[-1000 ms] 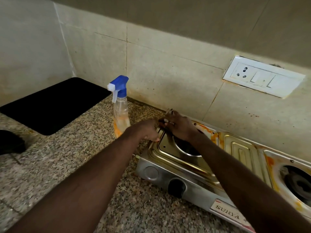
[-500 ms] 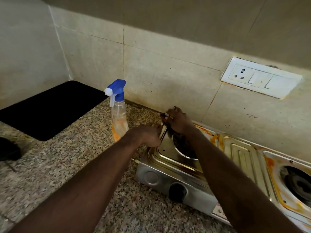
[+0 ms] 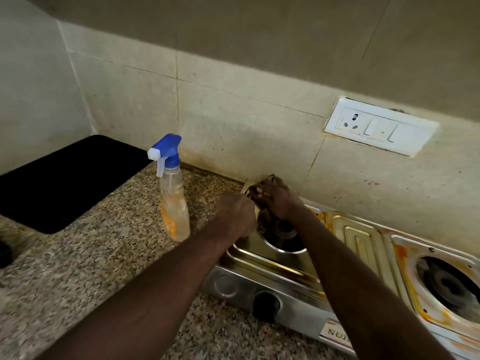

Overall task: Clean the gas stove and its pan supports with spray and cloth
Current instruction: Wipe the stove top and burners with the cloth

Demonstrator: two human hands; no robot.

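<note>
A steel two-burner gas stove (image 3: 283,266) stands on the granite counter against the tiled wall, with orange stains round its right burner (image 3: 452,287). No pan supports are in view. At the stove's far left corner my right hand (image 3: 279,201) holds a dark brownish cloth (image 3: 268,223) against the top, above the left burner opening. My left hand (image 3: 235,214) is curled on the stove's left rim, close beside the right hand. A clear spray bottle (image 3: 174,203) with a blue trigger head and a little orange liquid stands upright just left of the stove.
A black mat (image 3: 65,178) lies in the counter's back left corner. Part of a dark object (image 3: 4,253) shows at the left edge. A white socket and switch plate (image 3: 379,126) is on the wall. A black knob (image 3: 266,305) sits on the stove's front.
My right hand with the cloth has slid toward the stove's far left corner. My left hand has stayed at the stove's left rim. The view has tilted slightly.
</note>
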